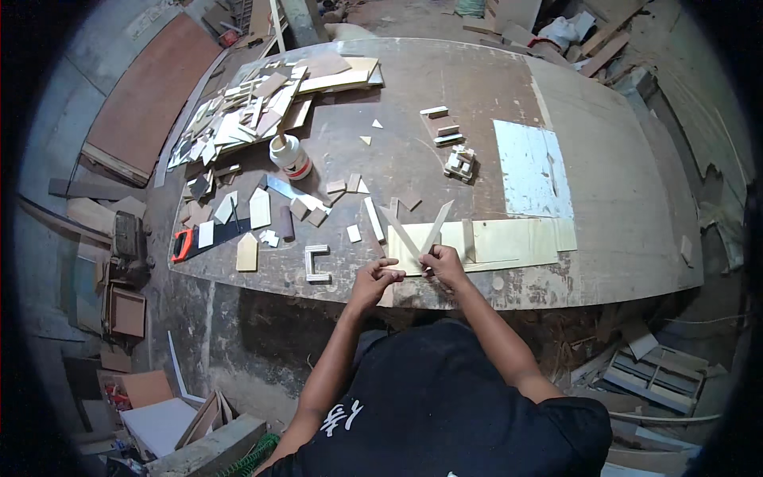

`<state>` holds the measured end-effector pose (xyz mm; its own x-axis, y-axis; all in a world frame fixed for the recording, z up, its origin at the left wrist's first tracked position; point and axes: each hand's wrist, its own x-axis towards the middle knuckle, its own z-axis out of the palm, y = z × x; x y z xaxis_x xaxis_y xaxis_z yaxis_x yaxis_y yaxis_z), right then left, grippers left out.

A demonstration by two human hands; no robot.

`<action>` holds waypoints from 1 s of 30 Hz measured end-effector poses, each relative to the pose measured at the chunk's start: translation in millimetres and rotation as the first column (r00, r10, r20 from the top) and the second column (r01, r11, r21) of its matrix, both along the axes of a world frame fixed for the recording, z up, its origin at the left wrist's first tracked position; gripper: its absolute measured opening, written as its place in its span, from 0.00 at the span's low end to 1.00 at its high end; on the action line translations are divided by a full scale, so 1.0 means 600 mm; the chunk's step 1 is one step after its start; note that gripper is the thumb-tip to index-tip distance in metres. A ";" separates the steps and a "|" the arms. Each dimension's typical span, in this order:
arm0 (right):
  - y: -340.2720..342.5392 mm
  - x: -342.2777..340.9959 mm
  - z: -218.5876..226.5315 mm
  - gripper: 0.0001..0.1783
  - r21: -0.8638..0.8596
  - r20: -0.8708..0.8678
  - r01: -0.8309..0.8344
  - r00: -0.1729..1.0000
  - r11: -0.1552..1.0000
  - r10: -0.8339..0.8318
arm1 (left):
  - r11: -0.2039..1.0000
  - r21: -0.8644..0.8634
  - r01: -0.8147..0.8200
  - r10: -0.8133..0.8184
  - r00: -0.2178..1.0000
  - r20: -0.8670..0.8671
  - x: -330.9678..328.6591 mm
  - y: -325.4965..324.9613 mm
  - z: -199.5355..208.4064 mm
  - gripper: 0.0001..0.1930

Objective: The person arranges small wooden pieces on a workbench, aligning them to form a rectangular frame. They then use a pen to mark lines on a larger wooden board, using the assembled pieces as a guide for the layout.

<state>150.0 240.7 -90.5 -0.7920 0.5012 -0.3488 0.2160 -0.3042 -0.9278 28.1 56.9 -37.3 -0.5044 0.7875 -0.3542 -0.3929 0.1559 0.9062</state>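
Observation:
My right hand (445, 268) is closed around the lower ends of two thin wooden strips, which meet in a V. The left strip (401, 230) leans toward the far left, and the right strip (436, 226) tilts to the far right. Beside it, at the near edge of a pale plywood board (513, 238), my left hand (373, 283) has its fingers half bent and apart, with nothing visible in them. Left of that hand lies a small C-shaped wooden frame (310, 264).
A white glue bottle (291, 157) stands among wood offcuts (260, 208). A handsaw with an orange handle (184, 243) lies at the left table edge. Scrap wood (254, 107) is heaped at the far left. A small block assembly (459, 162) and white panel (534, 168) are farther right.

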 end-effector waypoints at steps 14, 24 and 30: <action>-0.096 -0.128 0.054 0.11 -0.031 0.102 -0.186 0.977 0.982 0.188 | 0.998 -0.054 -0.035 -0.044 0.238 -0.970 -0.118 -0.063 0.080 0.06; -0.087 -0.183 0.126 0.11 0.397 0.460 -0.822 0.563 0.408 0.686 | 0.809 -0.490 0.325 -0.504 -0.043 -0.862 -0.187 -0.062 0.089 0.24; -0.094 -0.222 0.157 0.11 0.269 0.520 -0.895 0.445 0.355 0.729 | 0.619 -0.673 0.406 -0.749 0.046 -0.661 -0.225 -0.048 0.080 0.15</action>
